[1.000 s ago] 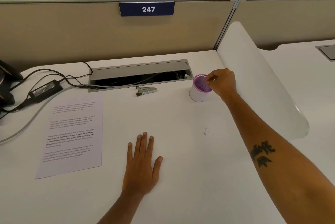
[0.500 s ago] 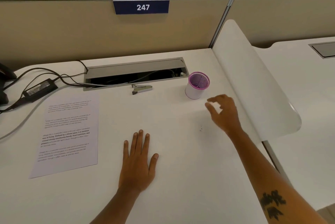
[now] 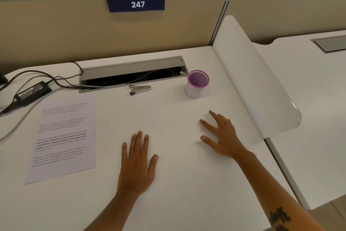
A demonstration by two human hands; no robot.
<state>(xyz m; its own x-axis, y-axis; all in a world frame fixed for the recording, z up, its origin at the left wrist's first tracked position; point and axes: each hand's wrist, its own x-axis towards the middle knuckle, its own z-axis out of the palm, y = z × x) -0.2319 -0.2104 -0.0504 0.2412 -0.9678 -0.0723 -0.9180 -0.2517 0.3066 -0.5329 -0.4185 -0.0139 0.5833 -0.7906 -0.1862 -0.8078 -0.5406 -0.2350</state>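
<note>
My left hand (image 3: 137,163) lies flat, palm down, on the white desk (image 3: 187,184), fingers straight and together. To its right my right hand (image 3: 221,135) rests on the desk with its fingers spread, holding nothing. A white cup with a purple mesh inside (image 3: 197,83) stands upright beyond the right hand, apart from it. A small metal stapler (image 3: 140,89) lies left of the cup, in front of the cable tray. A printed sheet of paper (image 3: 63,137) lies flat to the left of my left hand.
An open grey cable tray (image 3: 131,73) runs along the back of the desk. A black power adapter (image 3: 32,93) with cables sits at far left. A white curved divider (image 3: 258,90) bounds the desk on the right; a beige partition carries a sign reading 247 (image 3: 136,4).
My right hand has left the cup's rim, come back toward me and settled open on the desk. The left hand has stayed flat where it was.
</note>
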